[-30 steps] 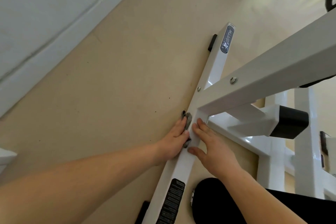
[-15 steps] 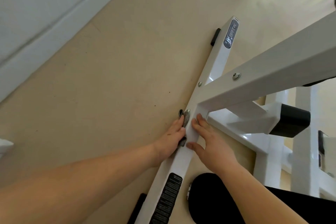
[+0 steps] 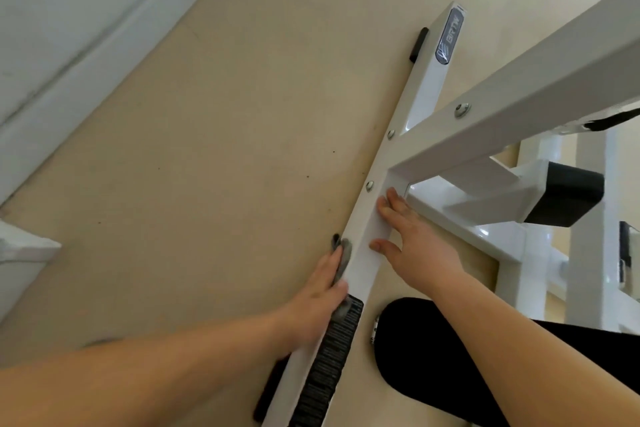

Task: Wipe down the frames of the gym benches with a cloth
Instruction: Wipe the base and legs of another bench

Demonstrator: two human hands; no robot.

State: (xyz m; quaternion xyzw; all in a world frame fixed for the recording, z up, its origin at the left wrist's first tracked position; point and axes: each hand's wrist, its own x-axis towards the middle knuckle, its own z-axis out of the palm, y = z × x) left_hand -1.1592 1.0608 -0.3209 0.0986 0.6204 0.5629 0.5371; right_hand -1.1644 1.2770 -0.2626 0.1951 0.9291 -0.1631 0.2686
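A white bench frame lies on the beige floor, its long base bar (image 3: 398,156) running from bottom centre up to the right. My left hand (image 3: 317,295) presses a small grey cloth (image 3: 341,255) flat against the bar's left side, just above a black label (image 3: 332,360). My right hand (image 3: 412,239) rests on the bar's top and right edge with fingers straight, right below the joint where a slanted white beam (image 3: 519,87) bolts on.
A white wall and skirting board (image 3: 69,55) run along the left. More white frame tubes with a black end cap (image 3: 568,198) stand at the right. My knee in black (image 3: 433,350) is on the floor beside the bar.
My left hand has slid the cloth down the bar's side toward me, away from the joint. My right hand has stayed near the joint.
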